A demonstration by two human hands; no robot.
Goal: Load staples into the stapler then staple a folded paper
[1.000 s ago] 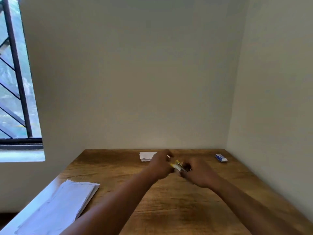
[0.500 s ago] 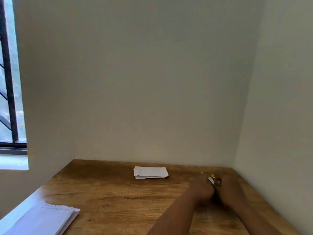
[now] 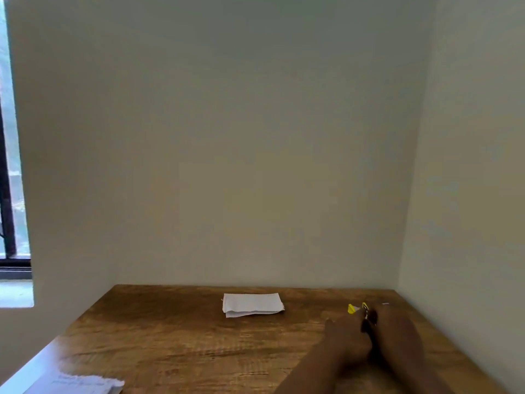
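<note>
A small yellow stapler [image 3: 365, 309] shows between my two hands at the far right of the wooden table [image 3: 176, 342]; only its yellow tip and a bit of metal are visible. My left hand [image 3: 346, 334] and my right hand [image 3: 395, 328] are pressed close together around it, fingers curled. A folded white paper [image 3: 251, 304] lies flat near the back wall, well to the left of my hands. The staples themselves are too small to make out.
A stack of white sheets [image 3: 82, 385] lies at the table's near left corner. Walls close off the back and the right side of the table. A window [image 3: 8, 194] is at the far left.
My hands and the stapler have shifted from the table's middle to its far right side, uncovering the folded paper. The view has swung right. The blue item at the right is no longer visible.
</note>
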